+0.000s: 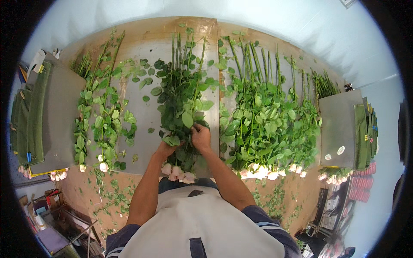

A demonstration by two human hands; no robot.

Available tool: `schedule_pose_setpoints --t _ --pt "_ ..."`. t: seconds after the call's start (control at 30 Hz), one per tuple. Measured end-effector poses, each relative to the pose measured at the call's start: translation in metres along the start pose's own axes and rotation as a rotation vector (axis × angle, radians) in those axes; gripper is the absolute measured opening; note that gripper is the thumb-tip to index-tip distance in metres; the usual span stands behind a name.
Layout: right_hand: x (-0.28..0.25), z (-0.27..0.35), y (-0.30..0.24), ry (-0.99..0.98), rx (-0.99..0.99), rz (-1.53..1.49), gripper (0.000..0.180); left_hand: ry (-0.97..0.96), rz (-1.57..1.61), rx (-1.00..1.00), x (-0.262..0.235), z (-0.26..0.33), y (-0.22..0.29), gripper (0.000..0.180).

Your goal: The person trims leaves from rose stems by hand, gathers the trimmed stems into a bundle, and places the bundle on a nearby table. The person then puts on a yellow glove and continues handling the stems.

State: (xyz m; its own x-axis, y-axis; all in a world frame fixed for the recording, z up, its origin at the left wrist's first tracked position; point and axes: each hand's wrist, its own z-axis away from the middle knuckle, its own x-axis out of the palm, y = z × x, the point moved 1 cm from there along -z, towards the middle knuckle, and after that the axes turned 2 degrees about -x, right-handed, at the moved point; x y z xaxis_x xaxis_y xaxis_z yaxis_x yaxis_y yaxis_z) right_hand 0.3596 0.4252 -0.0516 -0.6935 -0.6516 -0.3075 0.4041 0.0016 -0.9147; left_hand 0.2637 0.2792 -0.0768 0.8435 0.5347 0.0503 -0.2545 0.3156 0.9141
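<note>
A bunch of pale pink roses [175,173] lies in front of me, blooms at the near table edge and leafy stems [180,86] pointing away. My left hand [168,148] is at the bunch's left side just above the blooms, closed round the stems; leaves cover most of its fingers. On the other side my right hand [201,137] is closed, its curled fingertips pinching in among the leaves at a rose stem. What exactly lies between those fingertips is partly hidden.
The metal table [142,112] carries a large rose pile [266,107] on the right and a few loose roses [103,124] on the left. Upright grey panels [340,124] with green cloths stand at both ends, roses beyond them. Cut leaves litter the table and floor [116,193].
</note>
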Motion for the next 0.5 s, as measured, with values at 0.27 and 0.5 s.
schedule_pose_setpoints --t 0.27,0.5 --pt "0.011 -0.003 -0.011 -0.076 0.013 0.163 0.022 0.040 -0.034 -0.038 0.002 0.008 0.020 0.063" --pt "-0.029 0.008 -0.037 0.120 -0.146 0.432 0.028 0.100 0.014 0.023 0.010 -0.004 -0.004 0.059"
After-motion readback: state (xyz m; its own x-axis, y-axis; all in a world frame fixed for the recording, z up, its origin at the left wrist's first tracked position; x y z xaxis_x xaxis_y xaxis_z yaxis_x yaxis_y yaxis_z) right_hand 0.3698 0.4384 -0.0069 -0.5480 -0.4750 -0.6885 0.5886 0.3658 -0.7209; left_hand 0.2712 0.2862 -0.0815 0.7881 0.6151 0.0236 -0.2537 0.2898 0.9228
